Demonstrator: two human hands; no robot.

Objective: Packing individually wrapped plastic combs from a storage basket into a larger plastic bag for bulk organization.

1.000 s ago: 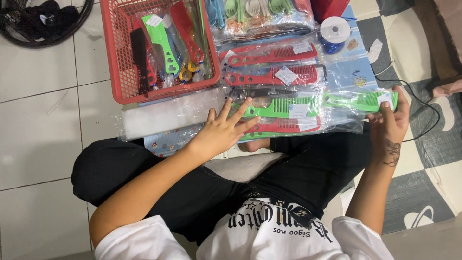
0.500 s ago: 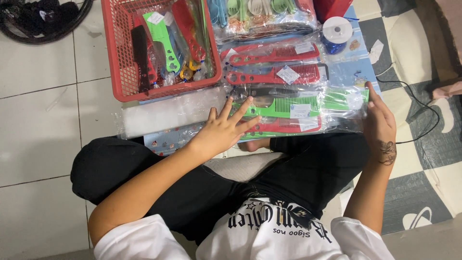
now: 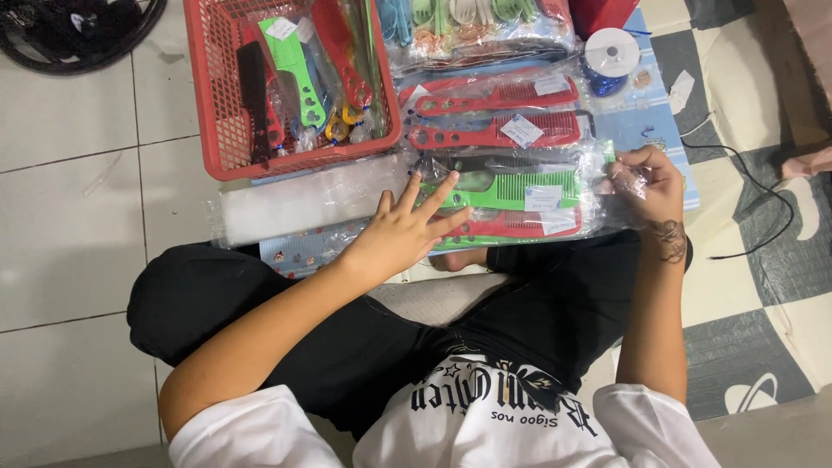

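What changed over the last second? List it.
The right hand slid left along the bag's end and now pinches the plastic there, folding it in toward the green comb. The left hand stayed flat on the bag; the red basket did not move.

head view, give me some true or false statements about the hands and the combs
1. The left hand lies flat with spread fingers on the clear bag of combs. True.
2. The right hand holds a pair of scissors. False: it pinches the plastic at the end of the bag.
3. The comb directly by the left fingertips is blue. False: it is a green comb.
4. A red basket with more combs stands on the tiled floor beyond the left hand. True.
5. The white spool sits inside the basket. False: it lies outside, to the right of the packed red combs.
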